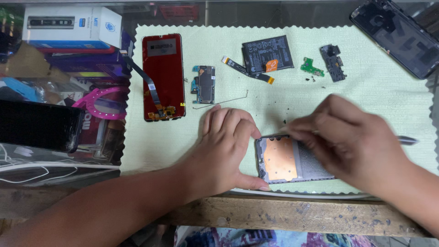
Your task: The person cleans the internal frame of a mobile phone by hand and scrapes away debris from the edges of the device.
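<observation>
An opened phone frame (pixel 283 160) with a copper-coloured plate lies on the pale green cloth (pixel 356 96) near its front edge. My left hand (pixel 226 151) grips the frame's left end, thumb along its lower edge and fingers at its top corner. My right hand (pixel 352 142), blurred by motion, hovers over the frame's right half and holds a thin metal tool (pixel 407 140) whose rear end sticks out to the right. The tool's tip is hidden among my fingers.
On the cloth lie a red phone screen panel (pixel 163 75) with flex cable, a small circuit board (pixel 204 84), a black battery (pixel 267 54), a green board (pixel 312 67), a dark part (pixel 334 61) and a thin wire (pixel 222 101). A phone back cover (pixel 398 36) sits top right, boxes at left.
</observation>
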